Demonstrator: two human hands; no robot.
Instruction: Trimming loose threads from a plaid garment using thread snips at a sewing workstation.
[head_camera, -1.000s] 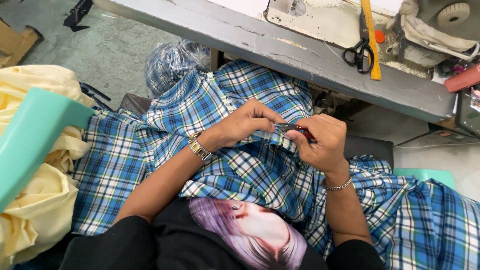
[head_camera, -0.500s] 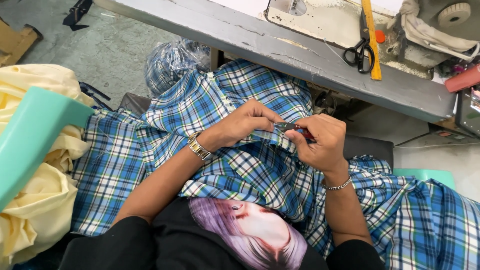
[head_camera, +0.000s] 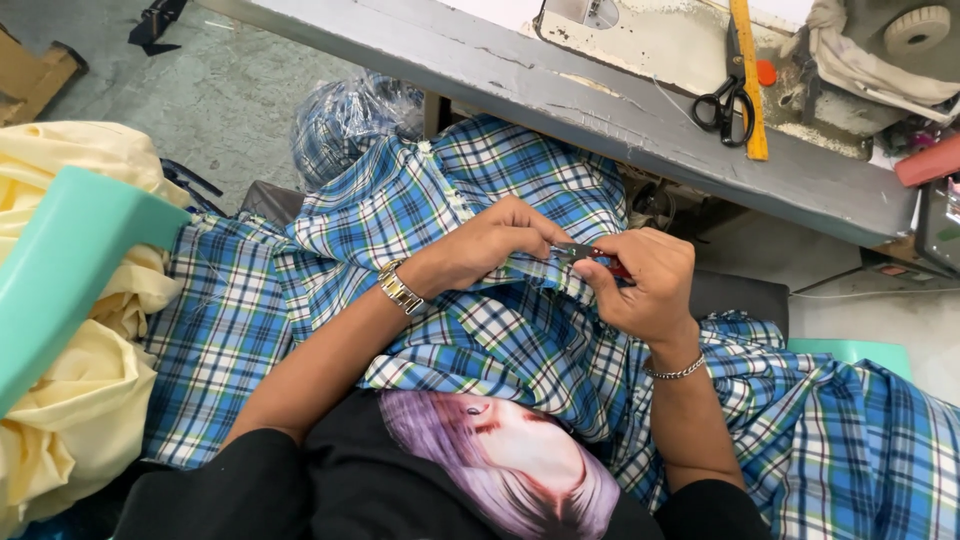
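A blue, white and green plaid garment (head_camera: 500, 340) lies spread over my lap. My left hand (head_camera: 495, 245) pinches a folded edge of this cloth, a metal watch on its wrist. My right hand (head_camera: 645, 285), with a chain bracelet at the wrist, is closed around a small red-handled thread snipper (head_camera: 590, 257) whose metal tip meets the cloth edge between both hands. The hands almost touch each other.
A grey sewing table (head_camera: 560, 85) crosses the top, with black scissors (head_camera: 722, 100), a yellow ruler (head_camera: 746, 75) and a sewing machine (head_camera: 880, 50). Pale yellow fabric (head_camera: 70, 400) and a mint plastic chair (head_camera: 60, 270) sit left. A plastic bag of plaid cloth (head_camera: 345, 125) lies under the table.
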